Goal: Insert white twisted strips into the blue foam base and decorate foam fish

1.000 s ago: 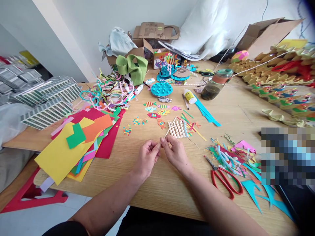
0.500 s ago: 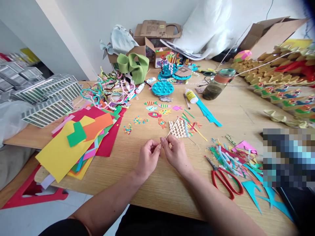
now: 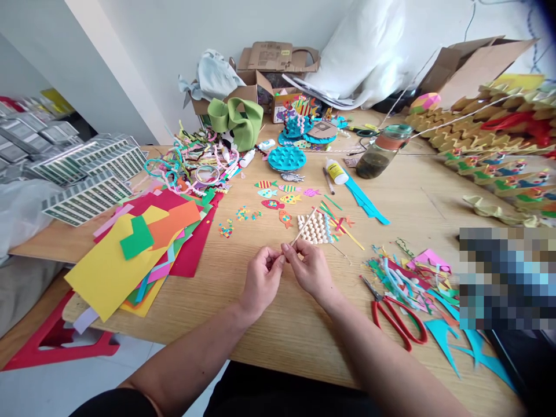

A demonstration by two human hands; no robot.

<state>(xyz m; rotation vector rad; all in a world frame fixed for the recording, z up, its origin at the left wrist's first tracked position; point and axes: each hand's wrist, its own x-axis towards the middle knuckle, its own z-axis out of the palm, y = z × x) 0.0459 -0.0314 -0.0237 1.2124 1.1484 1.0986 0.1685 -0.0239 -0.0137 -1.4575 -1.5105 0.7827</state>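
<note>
Fingers of left hand point(image 3: 264, 279) and right hand point(image 3: 313, 272) pinch the near end of a pale strip point(image 3: 304, 225), presumably for fine control; it slants across the white-roll grid point(image 3: 318, 230). Scissors point(image 3: 379, 297) rest right of that grid, evidently within reach.

From my end, I make out a black left sleeve point(image 3: 117, 403) ending in a curve, black clothing point(image 3: 286, 394) low in the middle, a bare left hand point(image 3: 263, 278) and a bare right hand point(image 3: 313, 269).

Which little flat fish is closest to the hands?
The orange fish: it lies lowest in the picture, while the other flat fish are farther off.
</note>
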